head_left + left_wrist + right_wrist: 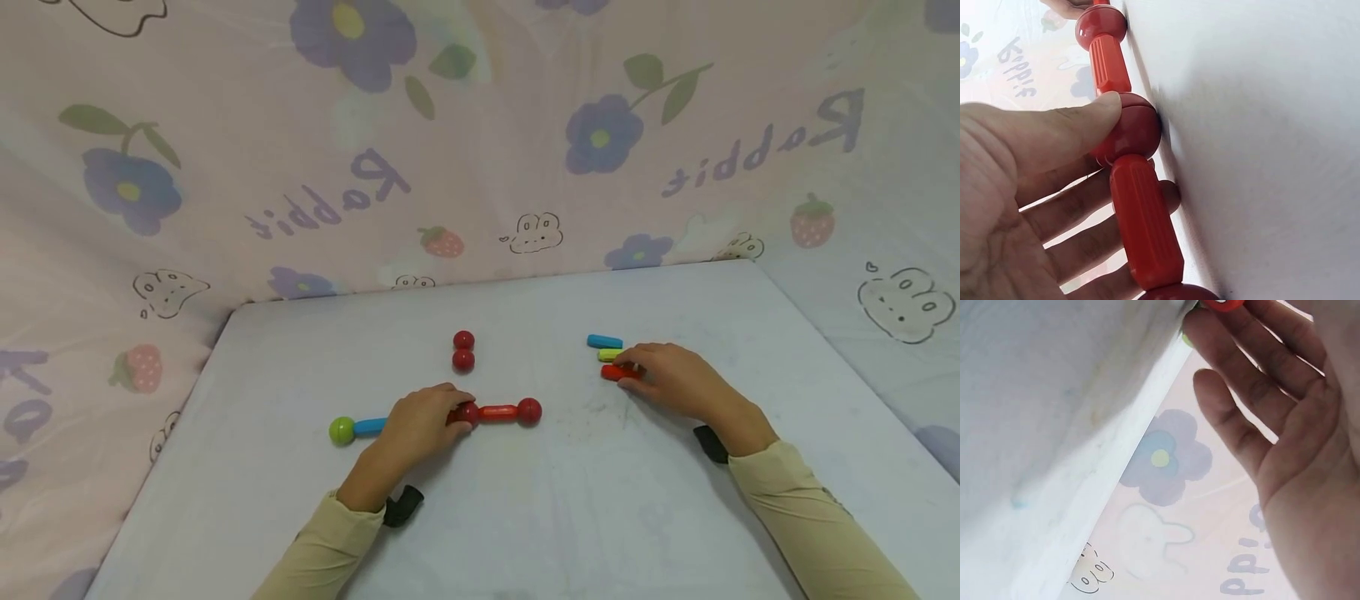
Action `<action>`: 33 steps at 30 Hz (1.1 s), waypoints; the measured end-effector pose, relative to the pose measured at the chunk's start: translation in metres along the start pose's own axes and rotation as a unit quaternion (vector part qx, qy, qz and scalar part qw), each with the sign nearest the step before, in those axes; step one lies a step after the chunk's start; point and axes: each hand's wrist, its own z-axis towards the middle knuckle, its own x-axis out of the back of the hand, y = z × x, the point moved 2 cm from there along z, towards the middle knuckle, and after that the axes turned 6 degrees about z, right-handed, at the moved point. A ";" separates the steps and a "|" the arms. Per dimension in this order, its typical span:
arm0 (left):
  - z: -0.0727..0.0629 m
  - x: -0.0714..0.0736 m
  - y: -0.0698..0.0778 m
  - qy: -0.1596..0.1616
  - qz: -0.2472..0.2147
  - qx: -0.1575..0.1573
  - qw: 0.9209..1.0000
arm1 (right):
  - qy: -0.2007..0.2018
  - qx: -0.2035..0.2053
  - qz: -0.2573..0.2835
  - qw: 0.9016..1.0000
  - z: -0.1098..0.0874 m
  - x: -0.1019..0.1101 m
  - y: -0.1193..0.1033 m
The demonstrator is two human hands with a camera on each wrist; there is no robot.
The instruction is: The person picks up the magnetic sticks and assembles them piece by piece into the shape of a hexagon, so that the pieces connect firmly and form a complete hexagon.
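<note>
A chain of balls and rods lies across the white table. It runs from a green ball (342,430) and a blue rod (370,427) on the left to a red rod (498,413) and a red end ball (529,411). My left hand (420,425) pinches a red ball (1138,131) within this chain and hides the part left of it. In the left wrist view, red rods join that ball on both sides. Over to the right, my right hand (678,379) pinches the end of a loose red rod (615,372), only partly visible in the right wrist view.
Beyond the red rod lie a yellow rod (609,355) and a blue rod (604,342). Two red balls (463,360) sit together behind the chain. A printed cloth (480,167) hangs along the far side of the table (570,500).
</note>
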 end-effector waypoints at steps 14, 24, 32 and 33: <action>0.001 0.003 -0.002 -0.011 0.001 0.007 1.000 | 0.009 0.045 0.009 0.999 0.006 -0.004 -0.029; -0.002 -0.001 -0.005 -0.015 0.000 0.012 1.000 | 0.050 0.107 0.013 0.993 0.005 -0.008 -0.058; -0.003 -0.003 -0.006 -0.003 -0.003 0.000 1.000 | 0.071 0.160 0.008 0.985 0.004 -0.013 -0.073; -0.002 -0.002 -0.006 -0.001 -0.001 -0.003 1.000 | 0.070 0.162 0.008 0.984 0.005 -0.012 -0.073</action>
